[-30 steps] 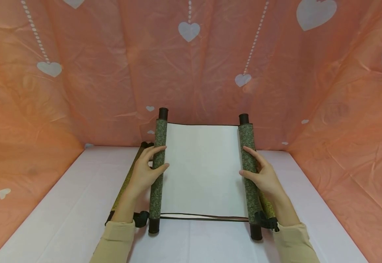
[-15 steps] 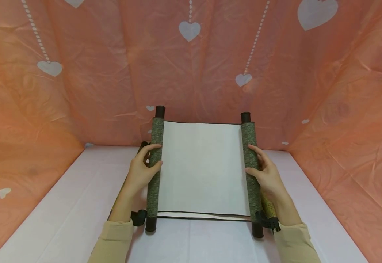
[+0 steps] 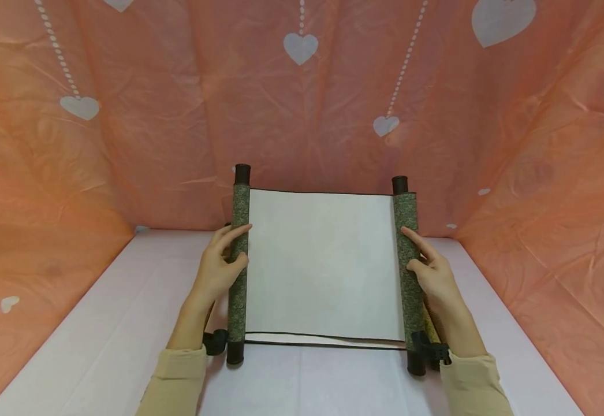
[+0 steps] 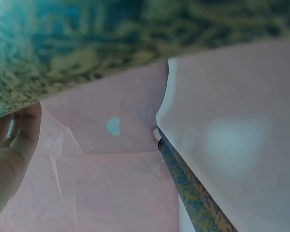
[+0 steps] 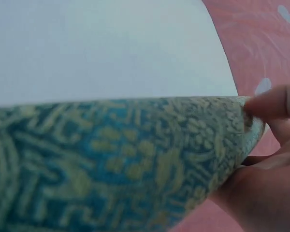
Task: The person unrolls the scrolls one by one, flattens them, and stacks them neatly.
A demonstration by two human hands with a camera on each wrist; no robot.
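A scroll is spread between two rolls, its blank white paper (image 3: 325, 266) facing up toward the head camera. My left hand (image 3: 215, 270) grips the left roll (image 3: 237, 315), thumb and fingers curled round the green patterned cloth. On the other side, the right roll (image 3: 405, 212) is held by my right hand (image 3: 439, 281) with thumb and forefinger on its near face. Dark knobs cap both rolls. In the right wrist view, the fingers (image 5: 273, 102) wrap the roll's far end. Part of the paper is still wound in the rolls and hidden.
Under the scroll, yellow patterned rolls (image 3: 431, 327) lie on the white table (image 3: 302, 387), mostly covered; the left wrist view shows one such roll (image 4: 191, 191). An orange cloth with white hearts (image 3: 300, 48) hangs behind and at both sides.
Both hands have moved apart, the left one to the left and the right one to the right, each with its roll. More white paper shows between them.
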